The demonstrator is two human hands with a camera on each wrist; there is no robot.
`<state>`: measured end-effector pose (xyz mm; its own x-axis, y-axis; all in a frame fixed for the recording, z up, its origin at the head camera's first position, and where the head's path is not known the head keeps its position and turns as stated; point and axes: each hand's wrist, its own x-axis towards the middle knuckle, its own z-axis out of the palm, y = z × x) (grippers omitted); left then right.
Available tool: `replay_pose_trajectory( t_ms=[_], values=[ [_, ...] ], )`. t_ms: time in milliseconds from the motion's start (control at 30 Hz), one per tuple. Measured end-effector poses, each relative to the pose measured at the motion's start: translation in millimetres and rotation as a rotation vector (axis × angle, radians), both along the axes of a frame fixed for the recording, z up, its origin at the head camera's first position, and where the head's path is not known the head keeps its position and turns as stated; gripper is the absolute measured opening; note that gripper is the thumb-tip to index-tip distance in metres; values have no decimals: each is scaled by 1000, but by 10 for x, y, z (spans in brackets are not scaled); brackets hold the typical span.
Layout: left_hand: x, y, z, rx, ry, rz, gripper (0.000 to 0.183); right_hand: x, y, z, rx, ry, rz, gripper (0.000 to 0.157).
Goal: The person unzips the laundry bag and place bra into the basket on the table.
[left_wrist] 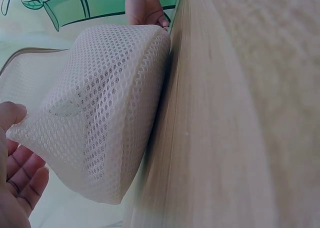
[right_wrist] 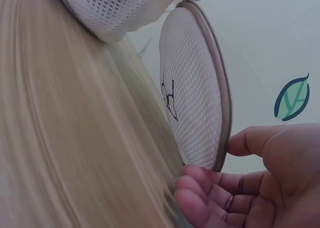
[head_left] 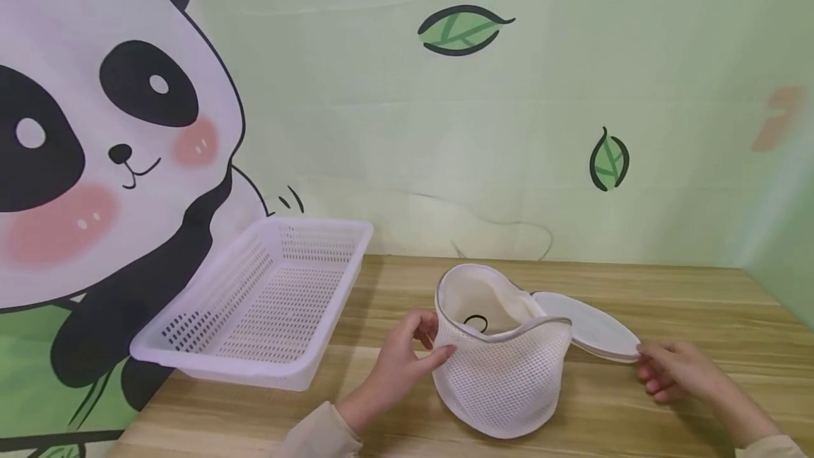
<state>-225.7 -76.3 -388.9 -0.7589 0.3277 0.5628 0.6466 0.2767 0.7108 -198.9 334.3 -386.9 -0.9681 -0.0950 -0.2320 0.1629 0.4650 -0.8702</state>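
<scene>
A white mesh laundry bag [head_left: 505, 387] stands on the table with its zippered mouth gaping upward. Its round lid [head_left: 594, 324] is folded out to the right, still joined at the rim. My left hand [head_left: 407, 355] pinches the bag's left side between thumb and fingers; the left wrist view shows the mesh [left_wrist: 107, 98] drawn out to a point there. At the lid's outer edge, my right hand [head_left: 680, 370] pinches the zipper rim [right_wrist: 225, 103] between thumb and fingers. A thin black loop [head_left: 475, 322] shows inside the bag, and black marking [right_wrist: 169, 99] is on the lid's face.
A white perforated plastic basket [head_left: 304, 379] sits at the left of the wooden table [head_left: 712, 295]. Behind the table rises a pale green wall [head_left: 356, 90] printed with leaves and a large panda [head_left: 210, 76].
</scene>
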Motion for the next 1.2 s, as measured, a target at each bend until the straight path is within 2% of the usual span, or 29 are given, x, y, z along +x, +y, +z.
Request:
replay_pose_trajectory(
  t_ms=[200,267,433,500,633,967,1200],
  values=[
    [-3,2,-4,6,9,-6,26,13,-39,35,141,37,-42,48],
    [-1,3,-6,3,11,-4,26,21,-48,53,192,56,-58,45],
    [10,5,1,2,17,4,27,43,-41,129,413,150,-108,37],
    [13,5,3,4,21,6,27,42,-37,169,503,185,-119,38],
    [13,-1,-2,1,23,7,27,37,-37,235,578,219,-96,41],
    [-6,-3,-13,-5,26,4,27,76,-123,373,663,366,-111,47],
    [-8,-12,1,-9,24,5,27,137,-338,495,627,474,-140,44]
  ],
)
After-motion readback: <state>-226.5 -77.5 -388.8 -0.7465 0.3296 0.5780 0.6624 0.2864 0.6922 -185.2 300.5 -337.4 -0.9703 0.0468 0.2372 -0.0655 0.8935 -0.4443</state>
